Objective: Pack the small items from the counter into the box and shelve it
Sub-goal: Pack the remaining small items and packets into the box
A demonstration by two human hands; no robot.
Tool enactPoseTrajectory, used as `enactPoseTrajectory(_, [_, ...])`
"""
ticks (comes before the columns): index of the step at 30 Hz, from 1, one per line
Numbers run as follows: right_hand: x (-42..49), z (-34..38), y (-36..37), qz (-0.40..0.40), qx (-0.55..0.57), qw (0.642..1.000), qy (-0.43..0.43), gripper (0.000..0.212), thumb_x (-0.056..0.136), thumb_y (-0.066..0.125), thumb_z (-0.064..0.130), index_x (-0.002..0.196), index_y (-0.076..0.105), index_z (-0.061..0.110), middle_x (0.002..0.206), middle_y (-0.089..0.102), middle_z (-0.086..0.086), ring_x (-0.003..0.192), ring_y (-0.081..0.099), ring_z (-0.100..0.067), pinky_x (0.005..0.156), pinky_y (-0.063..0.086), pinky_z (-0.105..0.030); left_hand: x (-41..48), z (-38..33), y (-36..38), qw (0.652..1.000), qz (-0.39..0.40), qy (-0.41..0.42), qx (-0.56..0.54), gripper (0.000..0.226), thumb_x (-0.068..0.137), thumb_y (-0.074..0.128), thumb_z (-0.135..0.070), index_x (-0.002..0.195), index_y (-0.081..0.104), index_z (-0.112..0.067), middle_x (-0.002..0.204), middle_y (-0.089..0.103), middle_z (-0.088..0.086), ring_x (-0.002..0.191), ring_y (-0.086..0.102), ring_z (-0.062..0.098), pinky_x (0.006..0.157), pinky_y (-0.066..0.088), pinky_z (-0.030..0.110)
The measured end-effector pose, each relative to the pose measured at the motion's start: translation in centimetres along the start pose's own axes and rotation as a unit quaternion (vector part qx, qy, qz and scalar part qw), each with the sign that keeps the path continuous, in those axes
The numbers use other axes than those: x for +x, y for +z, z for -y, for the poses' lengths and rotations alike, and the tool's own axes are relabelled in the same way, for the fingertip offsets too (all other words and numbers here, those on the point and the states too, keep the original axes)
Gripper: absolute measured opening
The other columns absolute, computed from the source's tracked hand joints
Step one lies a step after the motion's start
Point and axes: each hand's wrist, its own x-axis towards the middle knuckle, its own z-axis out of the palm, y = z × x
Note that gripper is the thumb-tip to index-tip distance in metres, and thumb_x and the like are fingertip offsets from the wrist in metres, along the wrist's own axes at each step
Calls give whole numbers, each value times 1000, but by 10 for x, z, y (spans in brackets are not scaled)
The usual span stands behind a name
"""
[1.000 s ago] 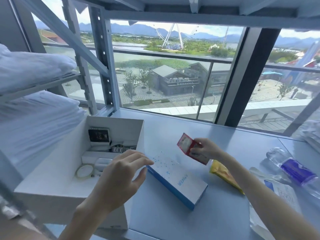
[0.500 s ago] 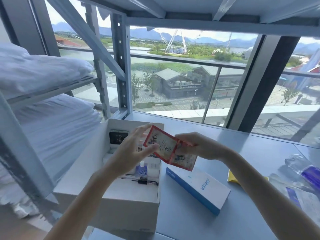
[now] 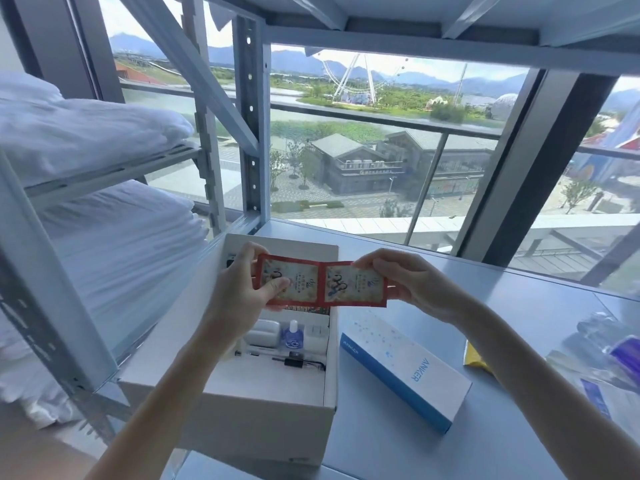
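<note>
I hold a red twin-sachet strip (image 3: 320, 285) stretched flat above the open white box (image 3: 277, 414), my left hand (image 3: 242, 289) and right hand (image 3: 412, 285) each pinching an end, likely to lay it flat inside. Beside the box on the counter (image 3: 398, 445), a blue-and-white carton (image 3: 405, 370) and a yellow packet (image 3: 476, 356) wait unpacked.

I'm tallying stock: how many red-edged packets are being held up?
2, joined in one strip above the box: the left packet, pinched by the left hand, and the right packet, pinched by the right hand. Others may lie hidden in the box.
</note>
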Motion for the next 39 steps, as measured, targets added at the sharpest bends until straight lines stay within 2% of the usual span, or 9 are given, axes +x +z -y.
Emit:
enactPoseTrajectory(6, [7,-7,21,100,199,974,-46,54,85,47,55,136,31,50,129,52,-17,115,55,-40,87,53,-43,-1,-1,-3,997,-6,-23,-78,31,82,63,-7,104,42,-11,99,60,9,87,65,21,56,57,25])
enactPoseTrajectory(11, [15,-6,32,28,209,966,-147,74,80,55,58,141,16,47,104,65,-8,97,65,-31,73,57,-37,-3,-3,-6,994,-7,-32,-108,28,82,63,-5,102,44,-12,102,61,14,88,65,23,56,58,27])
enactPoseTrajectory(14, [17,-4,36,-14,164,973,-163,74,76,63,55,138,24,37,101,58,-7,89,64,-27,76,55,-37,-5,-5,-3,991,27,-40,-122,27,81,64,-6,101,46,-12,97,63,14,81,68,22,57,58,31])
enactPoseTrajectory(17, [19,-2,43,-39,8,986,-163,42,87,60,26,126,44,25,99,54,-2,80,64,-12,73,54,-31,-7,-5,-1,983,65,-49,-167,19,87,54,-3,102,47,-12,95,64,18,79,70,25,57,57,30])
enactPoseTrajectory(19, [22,-4,50,-73,-111,979,-152,38,83,65,11,114,51,27,98,54,3,77,61,-5,70,57,-31,-8,-6,0,974,65,-71,-204,15,96,40,-5,105,49,-12,97,65,17,82,70,23,59,58,30])
enactPoseTrajectory(24, [26,-9,58,-132,-154,969,-140,46,76,73,10,109,50,30,103,52,3,69,59,-3,68,59,-29,-10,-9,-2,941,95,-117,-303,44,87,34,-49,105,54,-14,93,73,8,84,70,26,63,58,31])
enactPoseTrajectory(29, [27,-12,62,-115,-227,954,-157,40,75,72,5,109,55,17,113,51,-5,72,60,-14,68,59,-29,-11,-9,-3,960,127,-64,-241,85,55,72,-65,115,48,-11,99,72,7,89,69,23,70,56,26])
enactPoseTrajectory(34, [29,-10,79,-107,-203,961,-151,22,80,69,10,93,55,22,101,57,1,64,65,-10,61,58,-24,-19,-11,7,977,188,-19,-96,46,69,75,-34,107,56,-17,104,69,-1,93,67,11,79,56,27])
enactPoseTrajectory(39, [25,-12,56,-136,-267,951,-72,22,82,66,2,84,51,18,87,59,5,66,67,-8,65,58,-26,-20,3,-30,985,-2,19,170,18,78,71,-16,78,56,-24,76,64,-12,73,62,1,67,48,16])
